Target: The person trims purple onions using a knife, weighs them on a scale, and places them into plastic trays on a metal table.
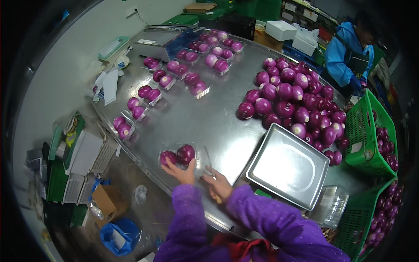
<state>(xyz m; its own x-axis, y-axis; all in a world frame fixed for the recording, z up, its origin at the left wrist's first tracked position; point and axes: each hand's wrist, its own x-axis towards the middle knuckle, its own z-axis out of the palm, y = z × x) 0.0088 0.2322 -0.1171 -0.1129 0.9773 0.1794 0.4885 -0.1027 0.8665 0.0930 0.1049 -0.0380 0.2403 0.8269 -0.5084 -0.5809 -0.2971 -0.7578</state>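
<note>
Near the table's front edge, two peeled red onions (pixel 186 154) sit side by side in a clear plastic tray (pixel 196 157). My left hand (pixel 182 173) is at their near side, fingers spread and fingertips against the onions or the tray's edge; which of these it touches I cannot tell. Just right of it, my right hand (pixel 219 187) is closed around a small knife (pixel 208 162), its thin blade pointing away from me. The blade is slightly blurred and held apart from the onions.
Several trays of paired onions (pixel 198 87) stand at the far left. A large onion pile (pixel 285 91) lies right, behind a metal weighing scale (pixel 288 166). Clear empty trays (pixel 334 205) and green crates (pixel 364 150) flank it. A co-worker in a blue jacket (pixel 345 54) stands far right.
</note>
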